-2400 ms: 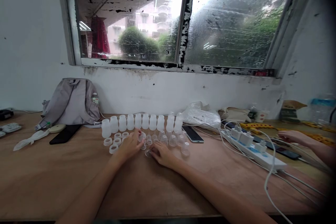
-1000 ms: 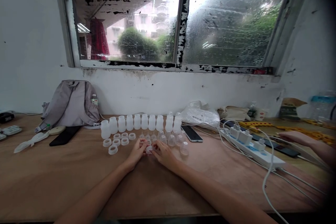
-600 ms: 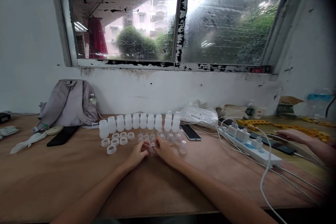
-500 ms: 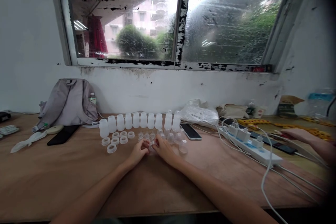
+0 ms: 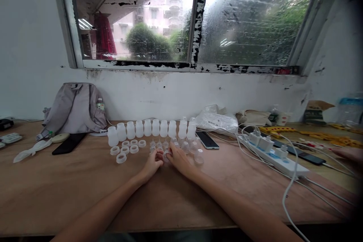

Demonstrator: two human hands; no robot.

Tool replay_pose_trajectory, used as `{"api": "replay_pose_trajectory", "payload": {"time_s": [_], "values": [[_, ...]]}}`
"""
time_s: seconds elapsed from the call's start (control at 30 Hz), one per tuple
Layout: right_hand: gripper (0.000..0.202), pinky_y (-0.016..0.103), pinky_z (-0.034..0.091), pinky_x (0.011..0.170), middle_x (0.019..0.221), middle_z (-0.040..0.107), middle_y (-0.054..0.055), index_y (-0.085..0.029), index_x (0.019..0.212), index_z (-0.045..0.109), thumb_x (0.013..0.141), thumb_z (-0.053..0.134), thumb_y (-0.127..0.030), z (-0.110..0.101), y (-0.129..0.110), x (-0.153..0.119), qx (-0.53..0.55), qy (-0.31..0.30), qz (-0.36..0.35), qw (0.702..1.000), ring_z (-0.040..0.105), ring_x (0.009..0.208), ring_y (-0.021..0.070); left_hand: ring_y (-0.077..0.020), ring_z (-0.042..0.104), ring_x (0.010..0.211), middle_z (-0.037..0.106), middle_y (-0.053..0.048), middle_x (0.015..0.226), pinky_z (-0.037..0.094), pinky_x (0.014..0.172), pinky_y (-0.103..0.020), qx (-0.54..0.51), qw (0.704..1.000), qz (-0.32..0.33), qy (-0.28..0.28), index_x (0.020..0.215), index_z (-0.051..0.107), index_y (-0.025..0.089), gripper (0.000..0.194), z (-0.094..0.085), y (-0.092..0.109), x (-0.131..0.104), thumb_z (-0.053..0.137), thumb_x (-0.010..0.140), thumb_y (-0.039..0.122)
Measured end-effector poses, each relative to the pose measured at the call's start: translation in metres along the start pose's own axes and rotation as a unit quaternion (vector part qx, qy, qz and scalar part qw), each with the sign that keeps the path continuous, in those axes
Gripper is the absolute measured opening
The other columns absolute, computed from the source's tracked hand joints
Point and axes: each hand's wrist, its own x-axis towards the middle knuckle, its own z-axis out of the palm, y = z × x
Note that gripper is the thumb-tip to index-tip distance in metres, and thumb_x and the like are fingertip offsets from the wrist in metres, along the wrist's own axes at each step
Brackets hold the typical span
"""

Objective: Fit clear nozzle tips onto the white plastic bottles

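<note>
Though it's pale, the ring [image 5: 166, 156] looks translucent.

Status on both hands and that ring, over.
Right hand gripping translucent ring. Left hand right beside it, grip unclear. Clear domed caps close by right hand, could get bumped.

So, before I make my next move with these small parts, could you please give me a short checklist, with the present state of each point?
1. Right hand at the ring-shaped part: ok.
2. Left hand has a firm grip on that part: cannot tell, fingers hide the contact.
3. White bottles standing upright in the back row: ok.
4. Loose rings on the left lying apart from the bottles: ok.
5. Clear top on every bottle: not ok, only the two at the right end show one.
6. Phone clear of both hands: ok.
</note>
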Motion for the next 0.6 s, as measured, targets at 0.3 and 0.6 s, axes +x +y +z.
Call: {"api": "replay_pose_trajectory", "payload": {"time_s": [0.3, 0.6], "values": [[0.008, 0.023, 0.034, 0.056, 0.065, 0.051, -0.002, -0.020, 0.077, 0.043, 0.072, 0.042, -0.013, -0.006, 0.008, -0.004, 0.058, 0.035, -0.022, 0.997, 0.047, 0.057, 0.0126, -0.0130, 0.056, 0.068, 0.059, 0.000, 0.071, 0.040, 0.060, -0.023, -0.068, 0.997, -0.014, -0.038, 0.084, 0.049, 0.018, 0.020, -0.004, 0.010, -0.008, 0.057, 0.067, 0.024], [0.015, 0.024, 0.039, 0.061, 0.078, 0.056, 0.003, -0.019, 0.086, 0.048, 0.073, 0.043, -0.012, -0.009, -0.001, -0.012, 0.036, 0.017, -0.072, 0.997, 0.051, 0.067, 0.0147, -0.0103, 0.050, 0.061, 0.057, 0.000, 0.070, 0.038, 0.053, -0.020, 0.004, 1.000, 0.009, -0.011, 0.083, 0.057, 0.015, 0.034, -0.003, 0.011, -0.005, 0.065, 0.065, 0.043]]}}
